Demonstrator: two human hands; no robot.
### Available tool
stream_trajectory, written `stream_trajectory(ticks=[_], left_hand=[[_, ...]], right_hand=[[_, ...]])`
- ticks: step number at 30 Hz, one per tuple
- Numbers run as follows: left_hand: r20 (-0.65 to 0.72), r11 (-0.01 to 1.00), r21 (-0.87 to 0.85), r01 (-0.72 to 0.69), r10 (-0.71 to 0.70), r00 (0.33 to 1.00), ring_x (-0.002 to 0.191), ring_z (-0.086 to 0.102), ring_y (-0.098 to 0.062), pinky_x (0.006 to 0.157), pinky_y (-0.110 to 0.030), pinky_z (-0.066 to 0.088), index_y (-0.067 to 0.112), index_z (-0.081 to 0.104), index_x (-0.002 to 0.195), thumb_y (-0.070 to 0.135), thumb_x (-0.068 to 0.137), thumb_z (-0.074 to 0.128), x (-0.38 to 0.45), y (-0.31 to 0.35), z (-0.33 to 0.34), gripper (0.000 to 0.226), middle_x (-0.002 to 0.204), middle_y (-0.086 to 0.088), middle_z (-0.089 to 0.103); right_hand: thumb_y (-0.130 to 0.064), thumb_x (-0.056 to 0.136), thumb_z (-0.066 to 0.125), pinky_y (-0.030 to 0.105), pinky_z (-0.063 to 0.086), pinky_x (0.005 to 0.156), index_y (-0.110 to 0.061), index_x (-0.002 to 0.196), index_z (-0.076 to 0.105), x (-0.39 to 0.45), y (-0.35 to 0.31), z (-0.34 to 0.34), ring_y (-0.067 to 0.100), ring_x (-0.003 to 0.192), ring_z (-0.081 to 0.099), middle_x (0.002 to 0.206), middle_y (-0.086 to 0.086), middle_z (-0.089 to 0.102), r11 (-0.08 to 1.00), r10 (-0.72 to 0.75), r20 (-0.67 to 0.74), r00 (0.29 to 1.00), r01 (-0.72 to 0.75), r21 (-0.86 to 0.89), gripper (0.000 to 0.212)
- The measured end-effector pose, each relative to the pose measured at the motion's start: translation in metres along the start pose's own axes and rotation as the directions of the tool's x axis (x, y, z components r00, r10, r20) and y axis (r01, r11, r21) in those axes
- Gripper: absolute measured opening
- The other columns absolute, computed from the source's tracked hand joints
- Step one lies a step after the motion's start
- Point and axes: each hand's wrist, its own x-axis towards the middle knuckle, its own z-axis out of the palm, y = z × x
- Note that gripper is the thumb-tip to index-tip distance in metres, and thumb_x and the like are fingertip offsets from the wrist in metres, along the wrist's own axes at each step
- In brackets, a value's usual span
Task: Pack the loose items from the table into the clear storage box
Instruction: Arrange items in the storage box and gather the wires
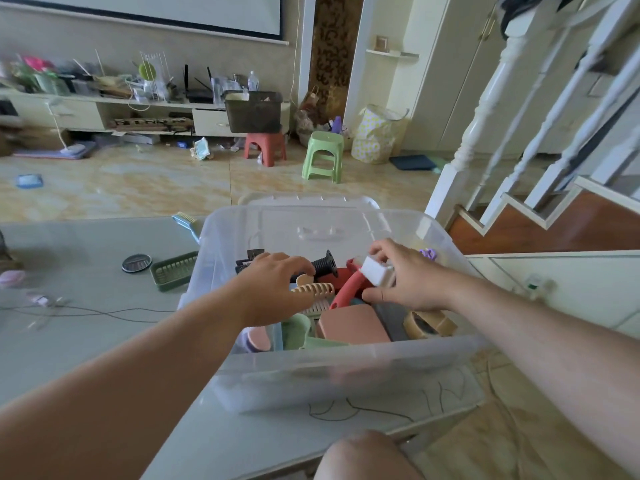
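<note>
The clear storage box [346, 368] stands on the grey table [86, 341], filled with several items. Both hands reach inside it. My left hand [273, 285] holds a beige hair claw clip [313, 290], its fingers curled over the clip's back. My right hand [405, 275] pinches a white rectangular block [374, 272] between thumb and fingers, above a red curved tool [349, 285]. A black ribbed handle [323, 264] lies between the hands. A pink pad [353, 323], a green piece [296, 330] and a tan buckle-shaped thing [431, 323] lie lower in the box.
On the table to the left of the box lie a green slotted tray [173, 271], a round dark tin [136, 263], a blue comb [187, 223], a pink object [12, 278] and a thin cable [104, 313]. The box lid [311, 201] sits behind. A stair rail rises at right.
</note>
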Motion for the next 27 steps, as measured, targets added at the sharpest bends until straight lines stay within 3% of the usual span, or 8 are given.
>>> stream_trajectory(ticks=[2, 5, 9, 12, 15, 19, 24, 27], left_hand=[[0.028, 0.999, 0.046, -0.025, 0.023, 0.999, 0.138, 0.038, -0.023, 0.114, -0.039, 0.029, 0.038, 0.052, 0.142, 0.053, 0.087, 0.058, -0.002, 0.003, 0.0, 0.057, 0.146, 0.004, 0.051], [0.053, 0.992, 0.099, -0.073, 0.068, 0.996, 0.142, 0.035, -0.022, 0.118, -0.039, 0.026, 0.043, 0.046, 0.146, 0.056, 0.086, 0.065, -0.002, 0.004, 0.002, 0.064, 0.151, 0.006, 0.047], [0.121, 0.973, 0.174, -0.148, 0.128, 0.984, 0.145, 0.031, -0.019, 0.12, -0.039, 0.022, 0.057, 0.04, 0.147, 0.076, 0.078, 0.063, -0.003, 0.005, 0.007, 0.075, 0.153, 0.013, 0.043], [0.151, 0.949, 0.234, -0.211, 0.179, 0.972, 0.145, 0.028, -0.02, 0.12, -0.039, 0.022, 0.068, 0.035, 0.144, 0.074, 0.083, 0.057, -0.005, 0.009, 0.009, 0.064, 0.156, 0.014, 0.036], [0.199, 0.877, 0.323, -0.357, 0.306, 0.931, 0.143, 0.027, -0.018, 0.121, -0.043, 0.023, 0.072, 0.033, 0.141, 0.071, 0.091, 0.04, -0.008, 0.016, 0.014, 0.05, 0.156, 0.017, 0.036], [0.233, 0.881, 0.276, -0.384, 0.326, 0.916, 0.129, 0.035, -0.011, 0.117, -0.04, 0.026, 0.068, 0.05, 0.133, 0.072, 0.095, 0.035, -0.008, 0.017, 0.013, 0.041, 0.134, 0.027, 0.057], [0.177, 0.884, 0.244, -0.399, 0.364, 0.915, 0.115, 0.042, -0.004, 0.112, -0.037, 0.033, 0.067, 0.059, 0.125, 0.07, 0.092, 0.039, -0.005, 0.016, 0.014, 0.039, 0.116, 0.03, 0.065], [0.169, 0.882, 0.255, -0.397, 0.364, 0.916, 0.118, 0.045, -0.007, 0.112, -0.037, 0.033, 0.067, 0.055, 0.129, 0.07, 0.091, 0.039, -0.006, 0.014, 0.014, 0.041, 0.118, 0.026, 0.067]], right_hand=[[-0.078, 0.079, 0.066, 0.05, 0.036, 0.112, -0.05, 0.156, 0.009, 0.001, 0.001, 0.007, 0.027, 0.136, 0.035, 0.153, -0.005, 0.033, 0.987, -0.036, 0.105, 0.994, 0.052, -0.151, 0.1], [-0.07, 0.09, 0.06, 0.048, 0.03, 0.116, -0.057, 0.157, -0.009, 0.004, 0.003, 0.017, 0.025, 0.134, 0.025, 0.143, -0.008, 0.023, 0.961, -0.061, 0.186, 0.981, 0.108, -0.254, 0.097], [-0.061, 0.085, 0.068, 0.043, 0.03, 0.113, -0.07, 0.14, 0.032, -0.001, -0.003, 0.011, 0.02, 0.13, 0.028, 0.132, -0.01, 0.029, 0.981, -0.072, 0.225, 0.972, 0.11, -0.16, 0.066], [-0.068, 0.071, 0.077, 0.043, 0.036, 0.11, -0.058, 0.129, 0.05, -0.006, 0.001, 0.002, 0.016, 0.124, 0.031, 0.128, -0.013, 0.035, 0.959, -0.088, 0.224, 0.971, 0.144, -0.245, 0.065], [-0.074, 0.067, 0.076, 0.04, 0.041, 0.107, -0.051, 0.139, 0.05, -0.011, 0.011, 0.0, 0.017, 0.124, 0.037, 0.132, -0.015, 0.038, 0.956, -0.015, 0.243, 0.97, 0.085, -0.279, 0.08], [-0.051, 0.076, 0.078, 0.033, 0.042, 0.103, -0.048, 0.142, 0.053, -0.018, 0.019, -0.001, 0.012, 0.124, 0.047, 0.132, -0.016, 0.039, 0.995, -0.005, 0.232, 0.973, 0.028, -0.095, 0.071], [-0.053, 0.065, 0.092, 0.034, 0.039, 0.101, -0.047, 0.142, 0.056, -0.018, 0.02, 0.01, 0.013, 0.12, 0.038, 0.128, -0.015, 0.038, 0.991, -0.117, -0.06, 0.991, 0.113, -0.072, 0.085], [-0.058, 0.066, 0.09, 0.035, 0.039, 0.101, -0.048, 0.136, 0.059, -0.015, 0.019, 0.012, 0.014, 0.12, 0.038, 0.127, -0.014, 0.037, 0.987, -0.148, -0.059, 0.987, 0.144, -0.067, 0.077]])
